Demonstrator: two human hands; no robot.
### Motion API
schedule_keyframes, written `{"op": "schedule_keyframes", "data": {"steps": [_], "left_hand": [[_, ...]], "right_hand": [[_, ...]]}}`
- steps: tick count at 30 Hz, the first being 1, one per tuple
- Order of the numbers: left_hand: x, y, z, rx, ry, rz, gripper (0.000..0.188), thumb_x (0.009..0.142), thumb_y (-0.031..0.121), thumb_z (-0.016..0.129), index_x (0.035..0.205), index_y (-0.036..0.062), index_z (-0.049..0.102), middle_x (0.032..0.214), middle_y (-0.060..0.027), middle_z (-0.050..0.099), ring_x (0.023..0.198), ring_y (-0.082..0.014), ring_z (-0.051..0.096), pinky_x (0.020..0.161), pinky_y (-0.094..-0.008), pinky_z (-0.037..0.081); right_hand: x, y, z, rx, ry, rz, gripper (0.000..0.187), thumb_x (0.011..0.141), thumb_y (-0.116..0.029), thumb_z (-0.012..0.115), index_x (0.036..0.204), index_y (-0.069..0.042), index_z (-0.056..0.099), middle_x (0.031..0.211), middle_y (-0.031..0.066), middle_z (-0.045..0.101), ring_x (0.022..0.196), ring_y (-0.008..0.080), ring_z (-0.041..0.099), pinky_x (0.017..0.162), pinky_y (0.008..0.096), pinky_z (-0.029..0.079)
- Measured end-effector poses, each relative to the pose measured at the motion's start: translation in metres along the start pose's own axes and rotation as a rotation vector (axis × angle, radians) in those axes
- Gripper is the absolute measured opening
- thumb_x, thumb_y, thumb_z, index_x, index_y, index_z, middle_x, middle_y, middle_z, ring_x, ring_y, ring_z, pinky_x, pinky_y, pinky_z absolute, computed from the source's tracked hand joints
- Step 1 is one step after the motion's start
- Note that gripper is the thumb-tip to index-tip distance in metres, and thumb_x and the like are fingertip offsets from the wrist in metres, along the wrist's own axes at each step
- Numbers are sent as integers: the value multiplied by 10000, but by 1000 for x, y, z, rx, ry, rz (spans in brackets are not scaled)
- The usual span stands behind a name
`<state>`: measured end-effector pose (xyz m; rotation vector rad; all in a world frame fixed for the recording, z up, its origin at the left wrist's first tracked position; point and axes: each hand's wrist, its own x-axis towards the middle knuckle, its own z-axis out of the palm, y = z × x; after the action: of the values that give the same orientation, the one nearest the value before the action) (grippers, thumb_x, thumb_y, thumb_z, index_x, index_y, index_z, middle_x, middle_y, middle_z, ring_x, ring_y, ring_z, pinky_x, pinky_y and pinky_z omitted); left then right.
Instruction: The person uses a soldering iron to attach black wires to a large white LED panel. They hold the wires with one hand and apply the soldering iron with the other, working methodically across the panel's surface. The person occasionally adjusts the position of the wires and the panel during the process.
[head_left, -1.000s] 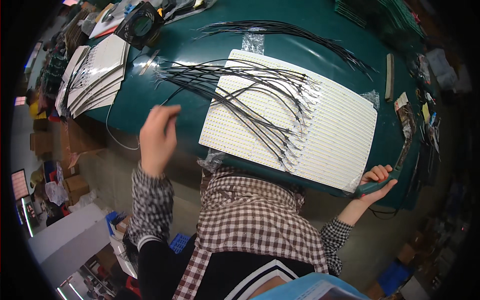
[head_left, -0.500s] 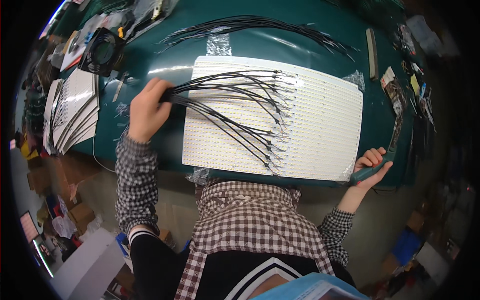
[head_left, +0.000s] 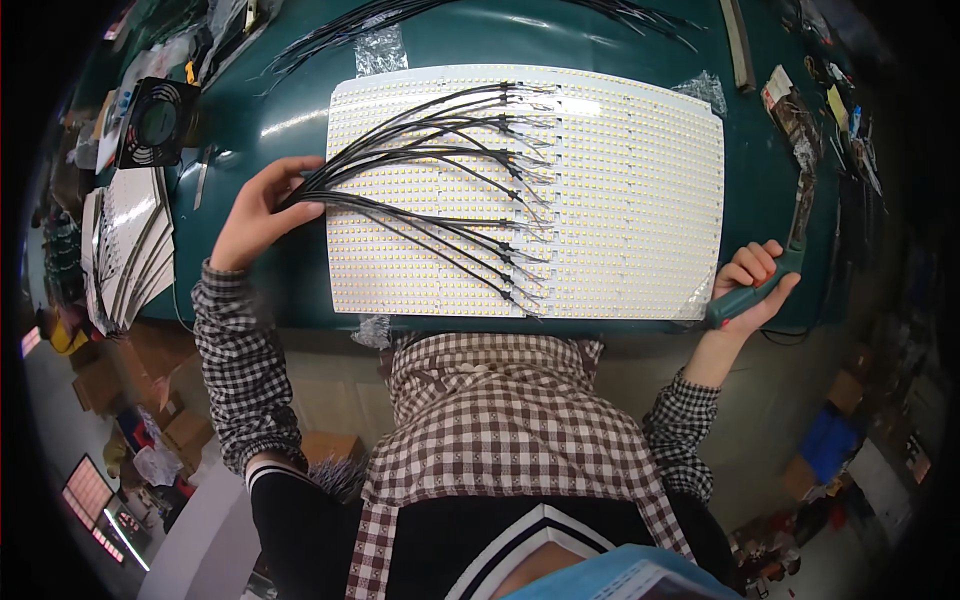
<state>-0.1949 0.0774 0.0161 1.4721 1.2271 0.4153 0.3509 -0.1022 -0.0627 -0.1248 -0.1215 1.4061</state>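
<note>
A white LED panel (head_left: 640,210), covered in rows of small yellow LEDs, lies on the green table. Black wires (head_left: 400,140) fan out across its left half, their stripped ends lying in a column near its middle. At the panel's left edge, the wires' gathered end lies between the spread thumb and fingers of my left hand (head_left: 255,215), which looks loosened around it. My right hand (head_left: 750,280) wraps the green handle of a soldering iron (head_left: 738,302) by the panel's lower right corner. The iron's metal shaft points away from me, toward a dark, crusted piece.
Another bundle of black wires (head_left: 510,6) lies along the far side. A black fan (head_left: 158,122) and a stack of white panels (head_left: 140,235) stand at left. At far right are a grey bar (head_left: 737,45) and the crusted piece (head_left: 792,115).
My left hand has loosened its grip on the wire bundle, thumb and fingers now apart. The wires lie flatter over the panel. My right hand keeps its hold on the soldering iron.
</note>
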Motion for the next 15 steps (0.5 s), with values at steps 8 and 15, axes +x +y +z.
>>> {"op": "schedule_keyframes", "data": {"steps": [8, 15], "left_hand": [[1, 5, 31, 186, 187, -88, 294, 795, 27, 759, 1039, -27, 606, 906, -40, 687, 834, -83, 626, 764, -230, 492], [-1, -6, 30, 151, 215, -4, 231, 801, 26, 750, 995, -26, 636, 904, -48, 700, 843, -92, 636, 769, -229, 490]], "right_hand": [[-1, -1, -1, -28, 19, -16, 430, 902, -330, 724, 1172, -74, 508, 908, -3, 504, 826, 116, 504, 748, 300, 488], [0, 0, -2, -43, 18, -39, 443, 899, -345, 723, 1174, -69, 511, 923, 2, 518, 835, 121, 520, 736, 297, 506]]}}
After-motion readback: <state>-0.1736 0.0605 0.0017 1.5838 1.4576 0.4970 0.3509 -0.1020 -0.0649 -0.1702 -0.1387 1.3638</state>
